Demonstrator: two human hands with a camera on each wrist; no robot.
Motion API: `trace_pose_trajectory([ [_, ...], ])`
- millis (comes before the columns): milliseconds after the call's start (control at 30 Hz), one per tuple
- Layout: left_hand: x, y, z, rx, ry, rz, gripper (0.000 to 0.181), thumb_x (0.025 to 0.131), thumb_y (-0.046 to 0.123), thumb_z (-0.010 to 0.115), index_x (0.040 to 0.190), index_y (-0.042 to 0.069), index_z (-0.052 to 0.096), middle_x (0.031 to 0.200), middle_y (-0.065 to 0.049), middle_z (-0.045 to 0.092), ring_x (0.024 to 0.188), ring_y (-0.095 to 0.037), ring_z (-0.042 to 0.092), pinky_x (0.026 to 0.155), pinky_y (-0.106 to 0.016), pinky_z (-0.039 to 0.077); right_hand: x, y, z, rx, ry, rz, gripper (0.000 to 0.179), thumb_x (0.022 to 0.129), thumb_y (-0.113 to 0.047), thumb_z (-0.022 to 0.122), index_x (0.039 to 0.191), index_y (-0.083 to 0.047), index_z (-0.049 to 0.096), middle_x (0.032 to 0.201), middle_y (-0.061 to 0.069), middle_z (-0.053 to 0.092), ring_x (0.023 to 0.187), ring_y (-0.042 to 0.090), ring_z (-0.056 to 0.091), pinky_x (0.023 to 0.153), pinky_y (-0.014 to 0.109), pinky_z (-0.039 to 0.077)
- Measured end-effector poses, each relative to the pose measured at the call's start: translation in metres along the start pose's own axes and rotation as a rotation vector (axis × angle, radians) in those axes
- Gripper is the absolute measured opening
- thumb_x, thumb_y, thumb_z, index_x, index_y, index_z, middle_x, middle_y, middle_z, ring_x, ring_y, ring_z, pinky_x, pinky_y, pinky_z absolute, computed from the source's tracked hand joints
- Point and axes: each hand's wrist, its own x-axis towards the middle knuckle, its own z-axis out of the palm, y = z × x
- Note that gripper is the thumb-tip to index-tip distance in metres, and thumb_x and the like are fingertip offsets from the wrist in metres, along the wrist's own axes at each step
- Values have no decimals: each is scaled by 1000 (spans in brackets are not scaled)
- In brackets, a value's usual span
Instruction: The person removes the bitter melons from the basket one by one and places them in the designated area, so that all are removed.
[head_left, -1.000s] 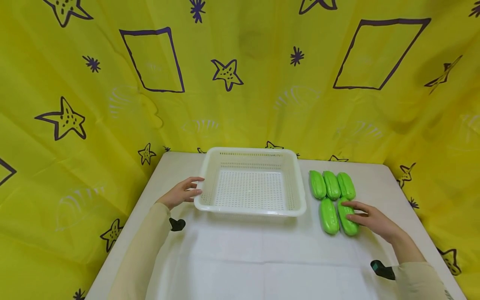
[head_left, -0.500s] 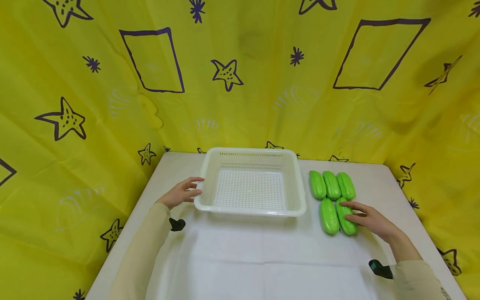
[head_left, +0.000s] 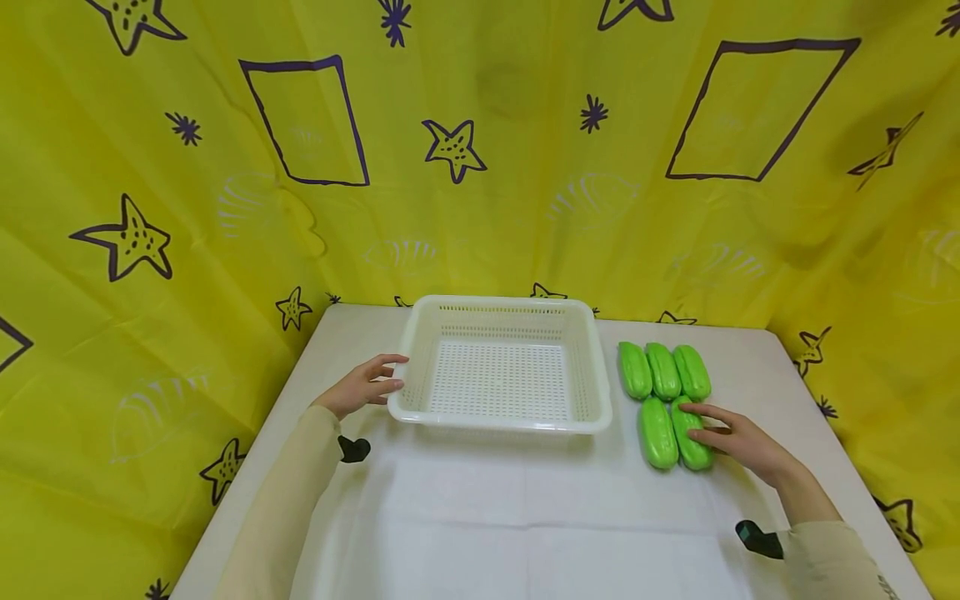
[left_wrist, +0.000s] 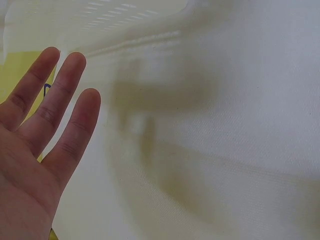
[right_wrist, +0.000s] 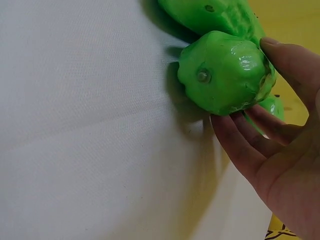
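Note:
My left hand (head_left: 362, 387) is at the left side of a white plastic basket (head_left: 500, 424), its fingertips at the rim. In the left wrist view the fingers (left_wrist: 68, 80) are extended and separate. My right hand (head_left: 742, 439) holds the nearest right one of several glossy green gourds (head_left: 692, 450), all lying on the table. In the right wrist view, the thumb lies along one side of that gourd (right_wrist: 220, 75) and the fingers curl along the other. Its ribbed end with a small stem nub faces the camera. Another gourd (head_left: 659, 435) lies directly left of it.
Three more gourds (head_left: 664, 372) lie in a row behind, right of the basket. A white cloth (head_left: 525, 525) covers the table. Yellow curtain (head_left: 510, 217) with star drawings stands around the back and sides. Dark straps (head_left: 759, 539) show at the wrists.
My right hand has shifted slightly left, and the gourd in it has moved left against its neighbour. The left hand and the basket have stayed in place.

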Motion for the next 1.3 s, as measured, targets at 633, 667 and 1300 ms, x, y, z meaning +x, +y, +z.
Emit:
trace_pose_trajectory([
  [633, 13, -22, -3, 43, 26, -24, 54, 98, 28, 61, 147, 18, 40, 143, -23, 39, 121, -37, 50, 96, -47, 50, -2, 3, 2, 102, -6, 7, 61, 100, -23, 58, 147, 6, 33, 152, 35, 19, 132, 54, 30, 83, 23, 53],
  [667, 13, -23, -3, 42, 26, -24, 54, 98, 28, 61, 147, 18, 41, 143, -23, 39, 121, -37, 50, 96, -47, 50, -2, 3, 2, 105, -2, 10, 62, 100, -23, 58, 148, 6, 32, 153, 35, 19, 132, 52, 31, 83, 23, 53],
  [1300, 13, -21, -4, 20, 11, -12, 55, 95, 32, 65, 145, 19, 44, 141, -21, 42, 118, -33, 52, 94, -45, 52, -5, 0, -12, 102, 53, -14, 64, 101, -24, 57, 148, 8, 28, 150, 35, 23, 103, -18, 46, 85, 23, 54],
])
